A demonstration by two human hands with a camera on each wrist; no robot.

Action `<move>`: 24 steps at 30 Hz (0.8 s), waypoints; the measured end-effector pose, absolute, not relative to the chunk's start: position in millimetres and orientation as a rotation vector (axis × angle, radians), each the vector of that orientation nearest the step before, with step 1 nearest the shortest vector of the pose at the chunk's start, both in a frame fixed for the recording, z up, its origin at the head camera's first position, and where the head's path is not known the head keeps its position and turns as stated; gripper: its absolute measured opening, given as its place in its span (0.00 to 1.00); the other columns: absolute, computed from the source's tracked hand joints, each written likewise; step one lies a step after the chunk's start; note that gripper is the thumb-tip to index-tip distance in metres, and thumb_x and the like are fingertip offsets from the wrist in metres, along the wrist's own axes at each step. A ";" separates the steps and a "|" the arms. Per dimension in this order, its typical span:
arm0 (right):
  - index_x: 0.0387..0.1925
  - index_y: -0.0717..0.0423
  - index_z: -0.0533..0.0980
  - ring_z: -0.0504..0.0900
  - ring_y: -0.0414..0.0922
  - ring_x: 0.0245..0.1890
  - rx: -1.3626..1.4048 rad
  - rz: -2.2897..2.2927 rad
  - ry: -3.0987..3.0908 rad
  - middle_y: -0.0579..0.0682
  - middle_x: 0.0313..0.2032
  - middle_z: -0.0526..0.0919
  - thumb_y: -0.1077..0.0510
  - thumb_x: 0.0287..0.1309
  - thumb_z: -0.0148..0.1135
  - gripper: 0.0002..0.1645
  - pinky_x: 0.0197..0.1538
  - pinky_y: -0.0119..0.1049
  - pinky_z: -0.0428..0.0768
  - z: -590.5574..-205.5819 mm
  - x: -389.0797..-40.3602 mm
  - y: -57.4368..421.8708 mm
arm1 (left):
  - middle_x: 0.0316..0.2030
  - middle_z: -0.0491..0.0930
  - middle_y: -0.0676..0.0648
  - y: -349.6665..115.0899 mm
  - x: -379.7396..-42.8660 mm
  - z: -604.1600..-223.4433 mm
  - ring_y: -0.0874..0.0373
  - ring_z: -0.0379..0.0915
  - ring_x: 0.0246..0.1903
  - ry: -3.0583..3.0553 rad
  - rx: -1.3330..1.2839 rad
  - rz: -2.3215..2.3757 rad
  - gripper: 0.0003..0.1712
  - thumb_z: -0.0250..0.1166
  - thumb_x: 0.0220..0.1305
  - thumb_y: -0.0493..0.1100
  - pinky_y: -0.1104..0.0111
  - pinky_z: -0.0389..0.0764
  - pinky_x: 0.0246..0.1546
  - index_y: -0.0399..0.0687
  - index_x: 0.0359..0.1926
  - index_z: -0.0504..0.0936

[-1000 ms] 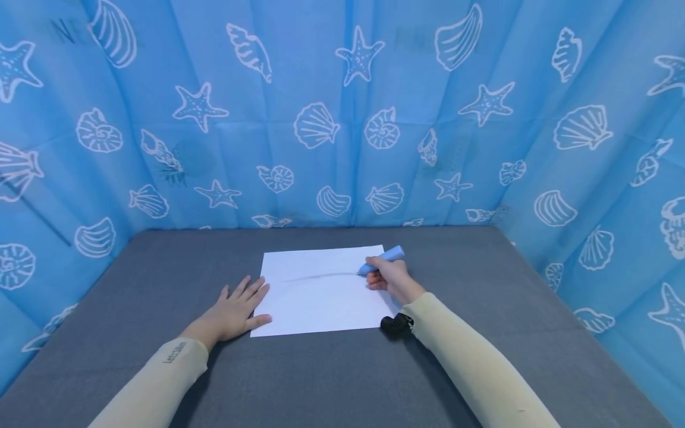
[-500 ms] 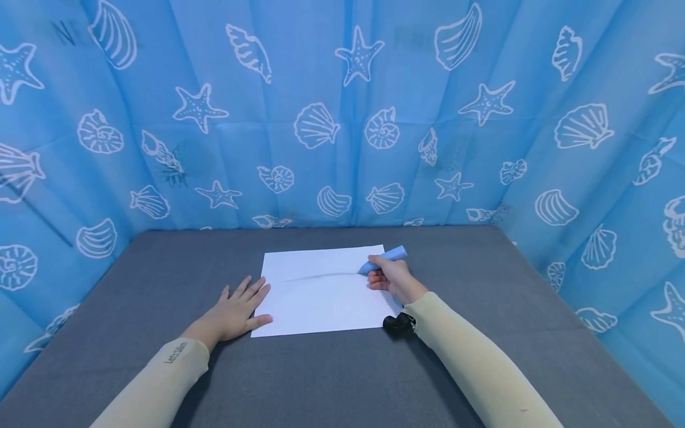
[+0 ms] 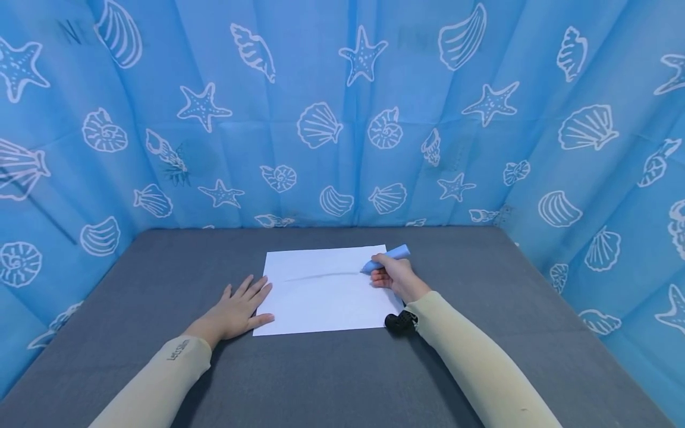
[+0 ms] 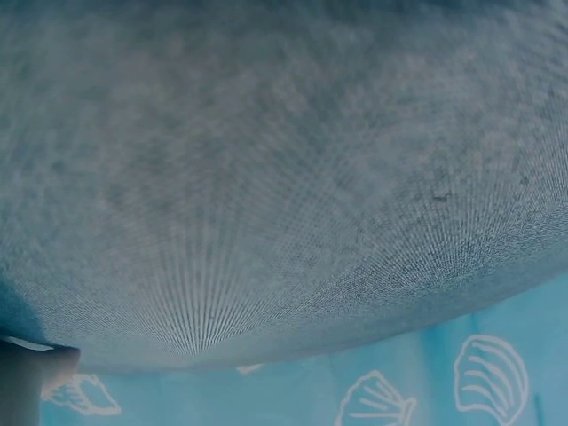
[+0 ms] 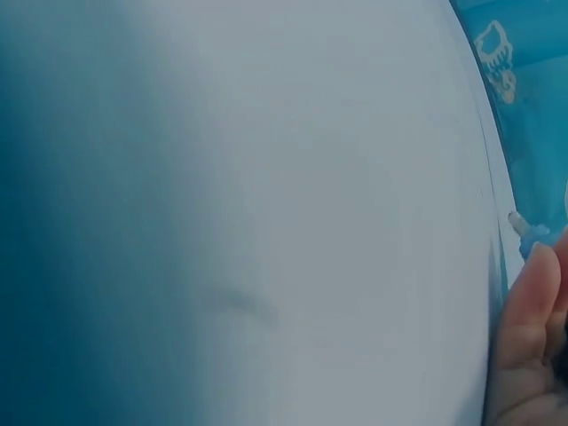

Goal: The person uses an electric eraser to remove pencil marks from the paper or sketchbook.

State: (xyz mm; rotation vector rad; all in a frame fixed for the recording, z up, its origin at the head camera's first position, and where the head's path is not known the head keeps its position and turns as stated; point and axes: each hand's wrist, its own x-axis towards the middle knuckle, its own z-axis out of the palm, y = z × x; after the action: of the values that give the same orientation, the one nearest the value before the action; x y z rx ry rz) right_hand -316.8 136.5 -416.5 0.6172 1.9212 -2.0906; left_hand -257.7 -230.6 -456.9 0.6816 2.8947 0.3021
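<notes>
A white sheet of paper (image 3: 321, 306) lies on the grey table. My left hand (image 3: 232, 310) rests on its left edge, palm down with fingers spread. My right hand (image 3: 400, 279) pinches a thick light-blue pen (image 3: 398, 251), tilted, over the right part of the sheet. A faint grey line (image 3: 321, 276) runs across the paper to the pen's tip; whether it is ink or a cut, I cannot tell. In the right wrist view, the pen's pale narrow tip (image 5: 517, 222) shows beyond the fingers (image 5: 532, 288). Only a bit of the left hand (image 4: 35, 377) enters the left wrist view.
The grey cloth-covered table (image 3: 321, 380) stretches around the sheet. A blue curtain (image 3: 342, 148) with white shells and starfish hangs behind and on both sides. A black wrist device (image 3: 398, 323) shows under the right sleeve (image 3: 476, 359), near the paper's lower right corner.
The whole head view has shifted slightly to the right. Relative to the paper, both hands and the pen stay practically where they were.
</notes>
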 end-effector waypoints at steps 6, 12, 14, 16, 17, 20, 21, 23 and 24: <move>0.32 0.64 0.76 0.79 0.40 0.16 0.604 -2.074 1.950 0.51 0.18 0.78 0.55 0.62 0.63 0.14 0.26 0.33 0.82 -417.0 -319.5 136.3 | 0.76 0.45 0.43 -229.9 -259.0 -456.7 0.37 0.32 0.73 2.897 0.687 0.303 0.53 0.43 0.64 0.77 0.33 0.33 0.63 0.47 0.76 0.51; 0.31 0.65 0.76 0.78 0.40 0.15 0.579 -2.021 1.977 0.51 0.18 0.78 0.54 0.63 0.63 0.15 0.26 0.32 0.82 -416.7 -320.6 136.0 | 0.76 0.45 0.43 -229.6 -257.5 -455.5 0.37 0.33 0.73 2.894 0.696 0.309 0.52 0.44 0.64 0.76 0.33 0.34 0.63 0.46 0.76 0.51; 0.32 0.65 0.76 0.78 0.40 0.15 0.584 -2.023 1.976 0.51 0.18 0.77 0.54 0.63 0.63 0.15 0.26 0.32 0.82 -416.3 -321.0 135.4 | 0.76 0.45 0.42 -229.8 -256.7 -455.0 0.37 0.33 0.73 2.899 0.701 0.310 0.52 0.44 0.65 0.76 0.33 0.34 0.63 0.46 0.76 0.51; 0.31 0.65 0.76 0.77 0.40 0.15 0.591 -2.021 1.979 0.51 0.18 0.77 0.54 0.63 0.63 0.15 0.25 0.32 0.81 -416.2 -321.5 135.3 | 0.76 0.45 0.42 -230.1 -255.7 -454.3 0.37 0.33 0.73 2.902 0.706 0.316 0.52 0.44 0.65 0.75 0.33 0.34 0.63 0.46 0.76 0.51; 0.31 0.65 0.76 0.77 0.40 0.15 0.595 -2.015 1.982 0.51 0.17 0.77 0.54 0.63 0.63 0.15 0.25 0.32 0.81 -416.1 -321.8 135.2 | 0.76 0.45 0.42 -230.1 -254.9 -453.8 0.37 0.33 0.73 2.903 0.710 0.320 0.52 0.44 0.65 0.75 0.33 0.34 0.63 0.45 0.76 0.51; 0.31 0.65 0.76 0.76 0.40 0.16 0.602 -2.008 1.978 0.51 0.18 0.77 0.55 0.63 0.63 0.15 0.25 0.32 0.81 -415.6 -322.2 134.9 | 0.75 0.46 0.40 -229.9 -251.7 -450.9 0.35 0.34 0.73 2.901 0.731 0.354 0.51 0.46 0.66 0.73 0.32 0.34 0.62 0.43 0.76 0.52; 0.31 0.64 0.76 0.77 0.40 0.16 0.606 -2.007 1.976 0.51 0.18 0.77 0.55 0.63 0.63 0.14 0.25 0.32 0.81 -415.3 -322.1 134.8 | 0.75 0.47 0.39 -229.5 -250.6 -449.4 0.34 0.35 0.72 2.898 0.736 0.366 0.50 0.47 0.66 0.73 0.32 0.34 0.62 0.43 0.75 0.52; 0.32 0.64 0.76 0.76 0.40 0.16 0.616 -2.009 1.977 0.51 0.18 0.77 0.55 0.63 0.63 0.14 0.25 0.32 0.81 -414.4 -321.8 134.4 | 0.75 0.47 0.38 -228.4 -248.2 -446.4 0.34 0.34 0.72 2.892 0.740 0.368 0.50 0.46 0.67 0.72 0.32 0.34 0.62 0.42 0.75 0.52; 0.31 0.64 0.76 0.76 0.40 0.16 0.619 -2.008 1.980 0.51 0.18 0.76 0.55 0.63 0.63 0.14 0.25 0.32 0.81 -414.2 -321.8 134.4 | 0.75 0.47 0.38 -227.7 -247.2 -444.8 0.34 0.34 0.72 2.887 0.740 0.375 0.50 0.47 0.67 0.72 0.32 0.34 0.62 0.42 0.75 0.52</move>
State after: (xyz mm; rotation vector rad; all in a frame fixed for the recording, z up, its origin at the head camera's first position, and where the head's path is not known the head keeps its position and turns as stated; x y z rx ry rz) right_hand -321.8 134.4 -414.2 0.6188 1.9798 -2.0077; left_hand -247.2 -227.7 -444.8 0.7402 2.8866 0.3746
